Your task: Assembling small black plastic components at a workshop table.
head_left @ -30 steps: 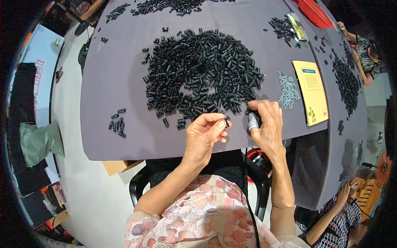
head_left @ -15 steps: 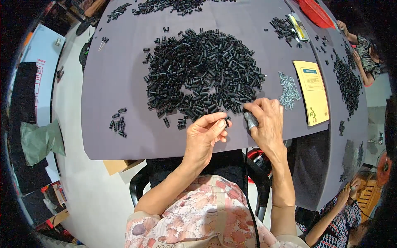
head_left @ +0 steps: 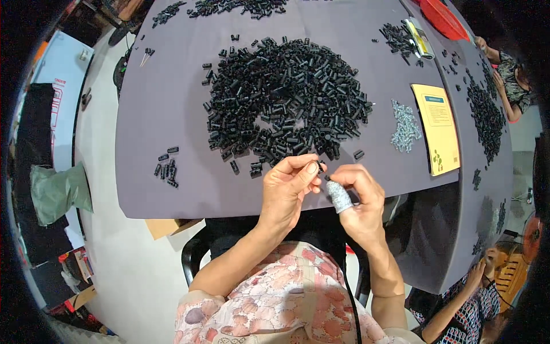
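Note:
My left hand [head_left: 286, 192] pinches a small black cylindrical piece [head_left: 319, 165] between thumb and fingertips, just in front of the pile. Close beside it, the fingertips of my right hand [head_left: 364, 203] are closed on another small black piece [head_left: 327, 178], mostly hidden by them. The right thumb wears a grey wrapping [head_left: 340, 196]. A large heap of short black cylinders [head_left: 298, 86] covers the middle of the table beyond both hands. One loose black cylinder [head_left: 358, 154] lies at its near right edge.
Small silvery parts [head_left: 405, 129] lie right of the heap, beside a yellow booklet [head_left: 438, 132]. Several black cylinders [head_left: 166, 172] sit apart at the left. More black parts [head_left: 484, 114] and a red tray [head_left: 442, 20] are on the right, where other people's hands [head_left: 487, 261] show.
My right hand has drawn back from the heap's near edge toward my left hand, with a small black piece in its fingertips. My left hand stays nearly in place.

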The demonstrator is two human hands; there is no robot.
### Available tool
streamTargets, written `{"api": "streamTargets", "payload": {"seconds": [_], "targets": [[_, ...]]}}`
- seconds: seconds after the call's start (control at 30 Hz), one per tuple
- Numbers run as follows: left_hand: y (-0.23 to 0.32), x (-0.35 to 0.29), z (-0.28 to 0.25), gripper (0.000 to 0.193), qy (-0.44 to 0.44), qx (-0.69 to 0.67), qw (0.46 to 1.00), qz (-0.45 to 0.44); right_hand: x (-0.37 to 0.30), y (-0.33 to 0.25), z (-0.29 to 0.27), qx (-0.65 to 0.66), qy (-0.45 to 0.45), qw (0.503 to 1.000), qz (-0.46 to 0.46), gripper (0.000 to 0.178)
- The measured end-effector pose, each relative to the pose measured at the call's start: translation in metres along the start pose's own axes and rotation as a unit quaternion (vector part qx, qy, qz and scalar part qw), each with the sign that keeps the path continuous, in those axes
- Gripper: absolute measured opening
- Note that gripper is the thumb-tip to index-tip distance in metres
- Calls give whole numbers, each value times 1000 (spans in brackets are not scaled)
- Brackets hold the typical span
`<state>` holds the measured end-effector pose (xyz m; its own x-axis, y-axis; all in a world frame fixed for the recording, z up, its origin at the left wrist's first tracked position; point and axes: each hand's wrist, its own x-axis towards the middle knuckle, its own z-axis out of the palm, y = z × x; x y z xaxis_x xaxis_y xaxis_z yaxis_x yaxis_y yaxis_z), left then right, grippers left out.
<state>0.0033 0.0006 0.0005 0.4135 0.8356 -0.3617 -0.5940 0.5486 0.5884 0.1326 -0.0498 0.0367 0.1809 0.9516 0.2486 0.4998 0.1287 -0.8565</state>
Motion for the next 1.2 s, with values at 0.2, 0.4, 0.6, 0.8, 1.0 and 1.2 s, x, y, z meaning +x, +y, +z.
{"api": "streamTargets", "payload": {"seconds": [0.2,0.4,0.6,0.8,1.0,1.2], "targets": [[1,-2,2,14,-11,-17,1000,10,-5,4,11,31,27,999,8,24],[0,-6,2,15,-5,-1,1000,22,-6,5,14,49,43,998,8,21],[1,-9,2,17,-24,13,999,35,-8,8,17,62,67,996,-5,21],[1,-9,3,16,-18,33,998,48,-6,5,13,47,57,997,-18,20],[-2,-9,2,15,-25,61,995,78,-5,2,10,-46,55,994,-82,24],[0,-10,2,14,-29,106,988,111,-1,-5,8,-81,49,988,-123,23]]}}
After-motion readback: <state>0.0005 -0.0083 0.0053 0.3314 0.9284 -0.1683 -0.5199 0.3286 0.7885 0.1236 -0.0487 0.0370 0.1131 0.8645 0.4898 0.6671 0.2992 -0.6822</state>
